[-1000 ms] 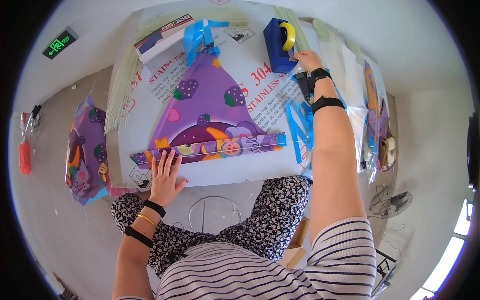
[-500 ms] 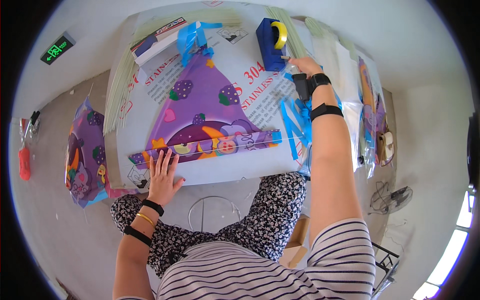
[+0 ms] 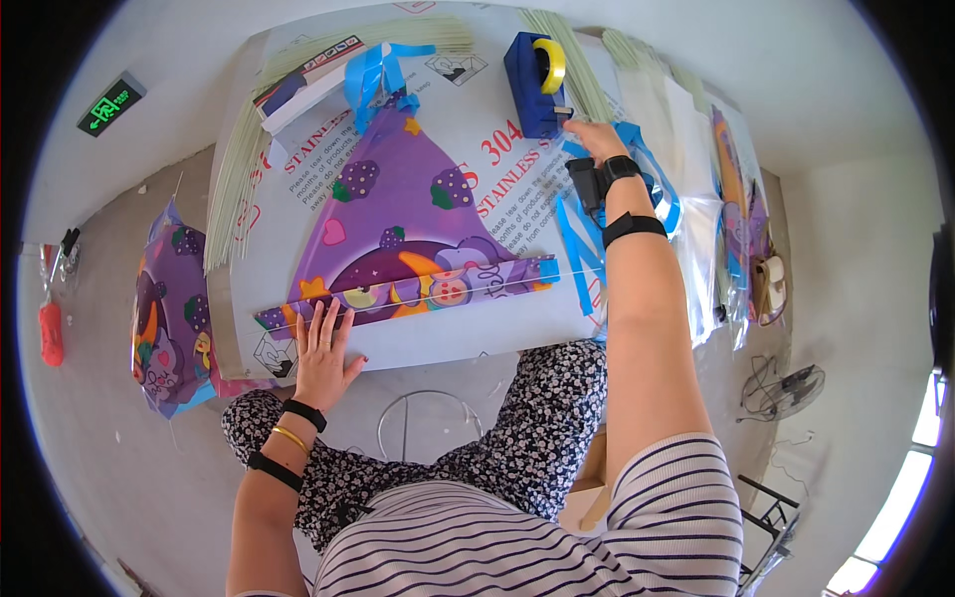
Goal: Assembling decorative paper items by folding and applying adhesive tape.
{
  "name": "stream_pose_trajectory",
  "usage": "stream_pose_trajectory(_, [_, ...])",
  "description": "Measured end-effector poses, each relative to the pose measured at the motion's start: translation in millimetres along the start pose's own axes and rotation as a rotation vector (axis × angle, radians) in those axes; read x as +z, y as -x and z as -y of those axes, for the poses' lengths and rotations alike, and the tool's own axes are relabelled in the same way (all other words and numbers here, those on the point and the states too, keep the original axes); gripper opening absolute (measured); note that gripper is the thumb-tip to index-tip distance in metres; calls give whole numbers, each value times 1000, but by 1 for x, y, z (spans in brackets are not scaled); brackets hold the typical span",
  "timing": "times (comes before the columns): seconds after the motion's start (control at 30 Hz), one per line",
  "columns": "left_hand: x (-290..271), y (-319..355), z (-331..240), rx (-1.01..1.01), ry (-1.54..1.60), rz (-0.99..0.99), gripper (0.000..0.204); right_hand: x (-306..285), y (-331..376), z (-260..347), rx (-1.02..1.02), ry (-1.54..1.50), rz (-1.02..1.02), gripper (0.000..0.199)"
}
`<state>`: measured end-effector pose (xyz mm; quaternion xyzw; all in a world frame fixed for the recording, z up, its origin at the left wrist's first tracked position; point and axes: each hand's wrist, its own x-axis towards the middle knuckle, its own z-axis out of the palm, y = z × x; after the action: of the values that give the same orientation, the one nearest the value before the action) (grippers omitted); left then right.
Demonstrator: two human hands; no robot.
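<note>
A purple triangular kite (image 3: 406,204) with a cartoon print lies on the table, its point away from me. My left hand (image 3: 320,358) rests flat, fingers spread, on the left part of the folded printed strip (image 3: 477,287) along the kite's near edge. A thin pale rod or line runs along that strip. At the far right, my right hand (image 3: 594,141) has its fingers pinched at the cutter end of a blue tape dispenser (image 3: 532,95) holding a yellow-cored roll (image 3: 549,67). The tape's end between the fingertips is hard to see.
Blue ribbons (image 3: 579,244) lie under and beside my right wrist; more blue ribbon (image 3: 373,80) sits at the kite's tip by a white box (image 3: 310,92). Thin pale sticks (image 3: 239,179) line the table's left edge. Clear plastic sheets (image 3: 696,199) lie right. Another purple kite (image 3: 174,298) hangs left.
My right hand has shifted slightly left and toward me at the dispenser's cutter, and its forearm has swung left. My left hand stays on the strip.
</note>
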<state>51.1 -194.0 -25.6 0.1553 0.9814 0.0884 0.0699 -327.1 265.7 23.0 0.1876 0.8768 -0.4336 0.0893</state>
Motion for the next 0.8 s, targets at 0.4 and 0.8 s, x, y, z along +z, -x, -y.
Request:
stream_pose_trajectory(0.4, [-1, -3, 0, 13, 43, -26, 84, 0, 138, -12, -63, -297, 328, 23])
stream_pose_trajectory(0.8, [13, 0, 5, 31, 34, -105, 80, 183, 289, -71, -38, -403, 436, 18])
